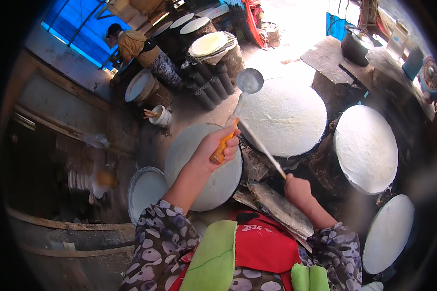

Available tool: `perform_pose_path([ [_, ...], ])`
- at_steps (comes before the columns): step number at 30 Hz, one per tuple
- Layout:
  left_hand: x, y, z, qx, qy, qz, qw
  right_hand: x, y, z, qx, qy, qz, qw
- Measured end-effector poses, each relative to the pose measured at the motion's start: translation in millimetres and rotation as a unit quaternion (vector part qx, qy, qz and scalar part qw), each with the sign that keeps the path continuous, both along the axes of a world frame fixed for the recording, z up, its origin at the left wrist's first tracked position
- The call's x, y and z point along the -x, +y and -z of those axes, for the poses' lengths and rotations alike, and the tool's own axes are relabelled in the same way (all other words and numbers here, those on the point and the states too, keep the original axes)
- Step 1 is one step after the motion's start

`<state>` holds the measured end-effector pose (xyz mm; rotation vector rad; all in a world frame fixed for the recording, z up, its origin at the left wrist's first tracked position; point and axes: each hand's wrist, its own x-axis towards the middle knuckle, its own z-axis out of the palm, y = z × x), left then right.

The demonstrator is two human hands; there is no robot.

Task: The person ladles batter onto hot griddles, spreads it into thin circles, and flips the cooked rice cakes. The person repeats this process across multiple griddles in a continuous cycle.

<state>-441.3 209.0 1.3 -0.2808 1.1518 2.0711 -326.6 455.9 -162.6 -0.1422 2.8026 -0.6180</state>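
Note:
My left hand [220, 145] grips the orange handle of a metal ladle [250, 80], whose bowl hangs by the upper left rim of a large round griddle [282, 118] coated in white batter. In my right hand [298, 189] is the end of a pale, thin stick [263, 147]; its far end comes close to the ladle handle. Beneath my left forearm lies a wide round grey-white surface [218, 189], perhaps another griddle, with a basin of pale liquid [145, 192] beside it. On the right are two more white-covered griddles, one upper [366, 149] and one lower [388, 232].
Worn boards [280, 207] lie before my red apron [262, 251]. Beyond my left hand stand a white bucket with sticks [162, 117], black cylindrical briquettes [207, 87] and a stack of flatbreads [209, 43]. A co-worker [142, 43] bends over at upper left. A fan [430, 78] stands far right.

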Motion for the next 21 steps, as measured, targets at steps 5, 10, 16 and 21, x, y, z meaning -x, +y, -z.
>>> perform_pose_path([
  [5, 17.2, 38.6, 2.1, 0.053, 0.022, 0.036, 0.998, -4.6, 37.1, 11.1, 0.105, 0.033, 0.237, 0.965],
  [10, 21.8, 82.2, 53.2, 0.235, 0.136, 0.092, 0.958, 6.3, 70.9, 21.5, 0.249, 0.031, 0.346, 0.904],
  [16, 19.7, 111.3, 138.2, 0.505, 0.348, 0.099, 0.783, 14.1, 66.8, 55.1, 0.380, -0.018, 0.361, 0.851],
  [21, 5.2, 110.6, 144.3, 0.550, 0.408, 0.078, 0.725, 26.1, 62.0, 47.8, 0.402, -0.016, 0.354, 0.845],
])
